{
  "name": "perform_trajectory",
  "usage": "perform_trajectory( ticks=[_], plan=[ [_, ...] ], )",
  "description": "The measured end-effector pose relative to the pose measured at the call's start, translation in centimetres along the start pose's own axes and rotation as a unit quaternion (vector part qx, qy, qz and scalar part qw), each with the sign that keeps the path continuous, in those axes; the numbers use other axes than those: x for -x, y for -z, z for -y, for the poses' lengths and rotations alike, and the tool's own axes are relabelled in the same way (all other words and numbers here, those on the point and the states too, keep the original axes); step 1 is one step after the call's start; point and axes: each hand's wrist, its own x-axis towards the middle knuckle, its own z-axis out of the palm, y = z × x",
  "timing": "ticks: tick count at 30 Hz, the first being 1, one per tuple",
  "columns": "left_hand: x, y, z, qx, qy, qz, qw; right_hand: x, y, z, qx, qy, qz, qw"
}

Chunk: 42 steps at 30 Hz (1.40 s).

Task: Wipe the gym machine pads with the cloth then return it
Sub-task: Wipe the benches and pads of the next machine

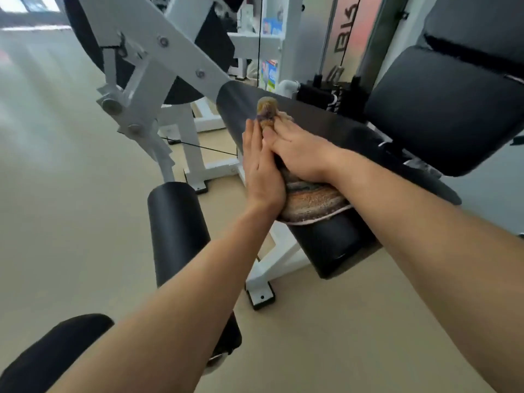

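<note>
Closest to me a black roller pad (177, 234) hangs low over the floor (326, 336), untouched. Just past it both arms reach out to the long black pad (326, 120), where the striped cloth (312, 201) lies bunched. The right hand (300, 157) presses flat on top of it, fingers (279, 127) together and pinning it down; the left hand (262, 168) stands on edge against its side, fingers straight and closed. Wiping well here probably means steady pressure and long strokes down the whole pad. Farther off is the white frame (158, 61); I see no containers clearly.
</note>
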Motion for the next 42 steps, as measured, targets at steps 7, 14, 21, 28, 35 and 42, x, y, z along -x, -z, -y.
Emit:
perform_trajectory(
  ticks=[7,14,21,28,35,42],
  plan=[
    [9.3,-1.0,-2.0,-0.023,0.051,0.009,0.998,6.4,-0.1,-0.3,0.063,-0.009,0.013,0.998],
    [2.4,-0.4,-1.3,-0.011,0.122,-0.013,0.992,-1.1,0.2,0.9,0.055,-0.050,0.022,0.997],
    [-11.1,1.2,3.4,-0.069,0.131,-0.014,0.989,-15.4,-0.1,0.6,0.037,-0.062,0.005,0.997],
    [-20.9,3.3,4.4,-0.176,0.103,-0.024,0.979,-24.0,-0.6,3.0,0.066,-0.080,-0.015,0.994],
    [-15.5,3.2,2.5,0.009,0.182,-0.034,0.983,-17.9,-0.3,4.0,0.058,-0.048,0.002,0.997],
    [2.0,0.3,-1.4,0.105,0.239,-0.047,0.964,-1.5,0.3,2.9,0.082,-0.032,0.031,0.996]
  ],
)
